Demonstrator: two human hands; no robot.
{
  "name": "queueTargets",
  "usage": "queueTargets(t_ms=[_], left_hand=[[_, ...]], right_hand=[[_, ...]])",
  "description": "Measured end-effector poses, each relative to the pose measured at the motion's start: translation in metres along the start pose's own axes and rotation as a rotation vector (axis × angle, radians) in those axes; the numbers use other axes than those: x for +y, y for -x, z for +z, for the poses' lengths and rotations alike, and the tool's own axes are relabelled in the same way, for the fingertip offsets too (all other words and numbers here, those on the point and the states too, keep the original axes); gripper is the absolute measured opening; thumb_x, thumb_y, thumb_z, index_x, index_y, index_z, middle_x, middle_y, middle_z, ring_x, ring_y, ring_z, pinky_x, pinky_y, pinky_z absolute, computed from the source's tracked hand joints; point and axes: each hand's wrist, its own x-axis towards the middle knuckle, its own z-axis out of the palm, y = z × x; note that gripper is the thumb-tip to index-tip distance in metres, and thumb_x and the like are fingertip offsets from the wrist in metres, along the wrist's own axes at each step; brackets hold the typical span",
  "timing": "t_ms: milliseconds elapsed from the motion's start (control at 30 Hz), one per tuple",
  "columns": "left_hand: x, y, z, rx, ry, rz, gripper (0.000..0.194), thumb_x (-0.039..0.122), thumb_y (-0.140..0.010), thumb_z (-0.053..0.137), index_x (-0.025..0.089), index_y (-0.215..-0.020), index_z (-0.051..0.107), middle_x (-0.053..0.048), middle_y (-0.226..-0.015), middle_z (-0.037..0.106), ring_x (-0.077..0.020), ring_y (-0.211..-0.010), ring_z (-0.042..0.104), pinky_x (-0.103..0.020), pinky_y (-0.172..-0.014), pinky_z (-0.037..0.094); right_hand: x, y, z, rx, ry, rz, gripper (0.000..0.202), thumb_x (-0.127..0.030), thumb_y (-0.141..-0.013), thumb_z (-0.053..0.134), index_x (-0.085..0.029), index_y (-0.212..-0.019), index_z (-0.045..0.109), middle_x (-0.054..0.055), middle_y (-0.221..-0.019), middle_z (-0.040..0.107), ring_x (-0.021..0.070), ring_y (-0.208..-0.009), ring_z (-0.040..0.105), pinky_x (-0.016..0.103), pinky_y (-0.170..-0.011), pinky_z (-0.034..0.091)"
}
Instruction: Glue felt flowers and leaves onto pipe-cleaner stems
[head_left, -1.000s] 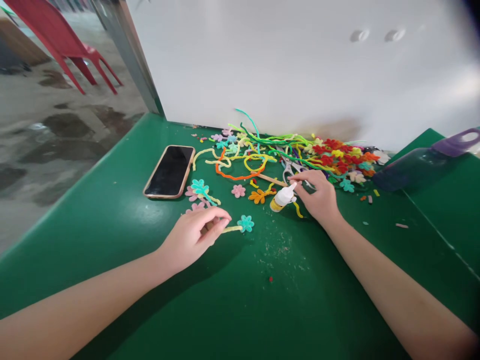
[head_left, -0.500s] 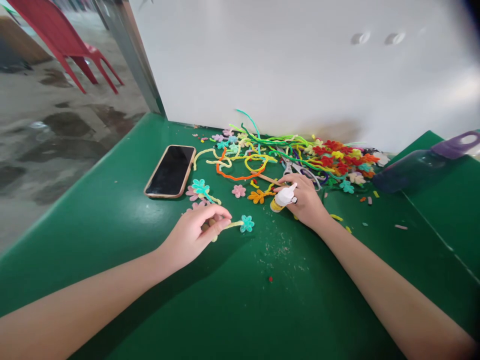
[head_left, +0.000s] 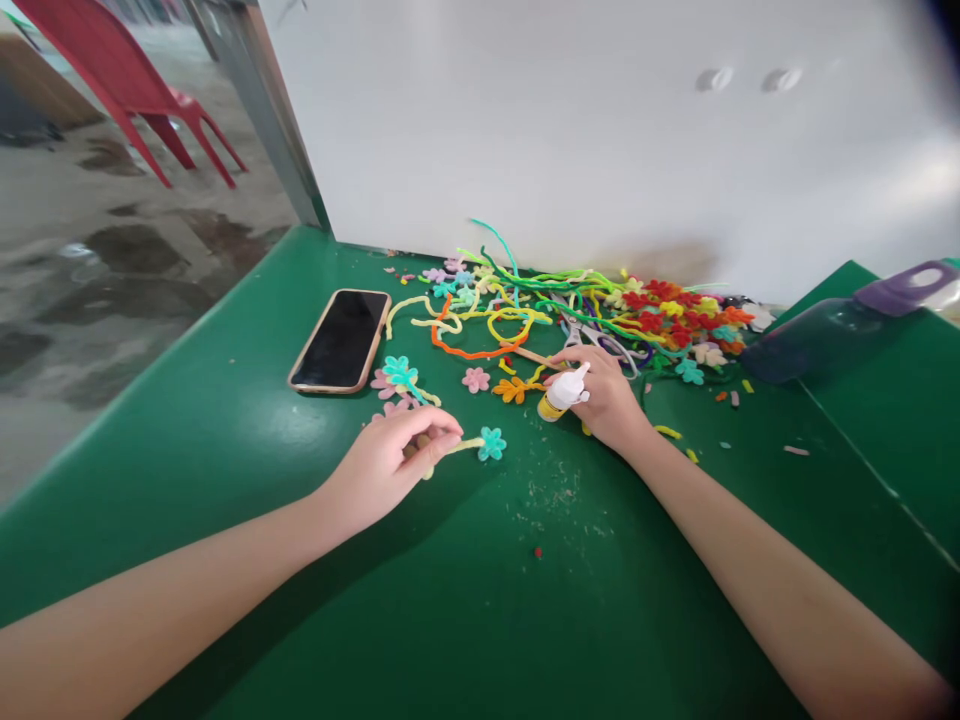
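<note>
My left hand [head_left: 397, 455] pinches a pale yellow stem whose end bears a small turquoise flower [head_left: 492, 444], held over the green table. My right hand [head_left: 600, 395] has its fingers curled round a small glue bottle [head_left: 562, 392] with a white cap and yellow label; the bottle is tilted, cap up to the right. A wooden stick [head_left: 534, 357] reaches to the right fingertips. Between the hands lie a pink flower [head_left: 475, 379] and an orange flower piece [head_left: 511, 390]. Another turquoise flower [head_left: 400, 373] lies over pink ones beyond my left hand.
A phone [head_left: 341, 341] lies at the left of the green table [head_left: 225, 400]. Along the white panel [head_left: 525, 130] are fuzzy wires [head_left: 585, 280], scissors [head_left: 600, 340] and a pile of flowers [head_left: 675, 315]. A bottle with a purple lid [head_left: 840, 325] lies at the right.
The view has shifted very slightly. Both hands keep nearly the same pose, with the flower stem and the glue bottle still in them.
</note>
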Motion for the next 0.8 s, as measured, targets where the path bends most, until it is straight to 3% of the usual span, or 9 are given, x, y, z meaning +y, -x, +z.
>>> queueTargets(t_ms=[200, 333, 400, 533, 633, 700, 800], left_hand=[[0.000, 0.002, 0.000, -0.001, 0.130, -0.071, 0.014, 0.031, -0.093, 0.049, 0.019, -0.090, 0.056, 0.006, -0.061, 0.051, -0.0045, -0.041, 0.049, -0.016, -0.041, 0.042], [-0.003, 0.005, 0.003, 0.091, 0.193, -0.075, 0.015, 0.029, -0.092, 0.052, 0.021, -0.102, 0.046, 0.002, -0.082, 0.055, -0.0035, -0.044, 0.050, -0.018, -0.043, 0.045], [-0.006, 0.006, 0.005, 0.113, 0.226, -0.070, 0.015, 0.029, -0.093, 0.051, 0.022, -0.103, 0.042, 0.003, -0.080, 0.054, -0.0048, -0.046, 0.052, -0.019, -0.045, 0.046], [-0.006, 0.006, 0.005, 0.061, 0.240, -0.011, 0.007, 0.026, -0.093, 0.050, 0.020, -0.092, 0.048, 0.002, -0.078, 0.055, -0.0053, -0.049, 0.055, -0.021, -0.050, 0.046], [-0.001, 0.004, 0.003, 0.007, 0.281, 0.003, 0.008, 0.023, -0.090, 0.053, 0.018, -0.083, 0.054, 0.001, -0.083, 0.058, -0.0049, -0.050, 0.056, -0.021, -0.054, 0.046], [0.002, 0.002, 0.001, -0.056, 0.306, -0.065, 0.005, 0.021, -0.087, 0.056, 0.017, -0.083, 0.057, 0.001, -0.075, 0.060, -0.0069, -0.053, 0.058, -0.021, -0.054, 0.046], [0.005, 0.000, -0.001, -0.108, 0.358, -0.144, 0.011, 0.026, -0.085, 0.058, 0.017, -0.085, 0.062, -0.002, -0.078, 0.065, -0.0118, -0.066, 0.062, -0.021, -0.057, 0.048]], right_hand=[[-0.009, -0.002, -0.006, 0.126, -0.114, 0.075, 0.012, -0.021, -0.089, 0.050, -0.022, -0.091, 0.062, 0.007, -0.097, 0.069, 0.0226, -0.095, 0.062, 0.043, -0.088, 0.047], [-0.016, -0.005, -0.017, 0.305, -0.127, 0.259, 0.012, -0.028, -0.091, 0.051, -0.022, -0.095, 0.061, 0.006, -0.093, 0.068, 0.0211, -0.089, 0.064, 0.037, -0.079, 0.051], [-0.022, -0.009, -0.026, 0.419, -0.116, 0.307, 0.012, -0.030, -0.091, 0.053, -0.022, -0.094, 0.061, 0.006, -0.088, 0.067, 0.0205, -0.083, 0.065, 0.036, -0.074, 0.052], [-0.053, -0.018, -0.052, 0.579, -0.130, 0.198, 0.009, -0.027, -0.091, 0.052, -0.024, -0.095, 0.059, 0.006, -0.086, 0.065, 0.0206, -0.080, 0.066, 0.038, -0.074, 0.053], [-0.089, -0.019, -0.063, 0.545, -0.184, -0.030, 0.013, -0.014, -0.087, 0.055, -0.025, -0.093, 0.059, 0.003, -0.081, 0.065, 0.0179, -0.075, 0.064, 0.035, -0.067, 0.052], [-0.109, -0.016, -0.061, 0.314, -0.184, -0.248, 0.021, -0.006, -0.083, 0.057, -0.022, -0.097, 0.058, 0.003, -0.082, 0.066, 0.0160, -0.075, 0.063, 0.032, -0.067, 0.053], [-0.123, -0.007, -0.046, 0.144, -0.087, -0.450, 0.017, -0.006, -0.083, 0.058, -0.013, -0.099, 0.056, 0.008, -0.086, 0.068, 0.0170, -0.078, 0.063, 0.032, -0.068, 0.053]])
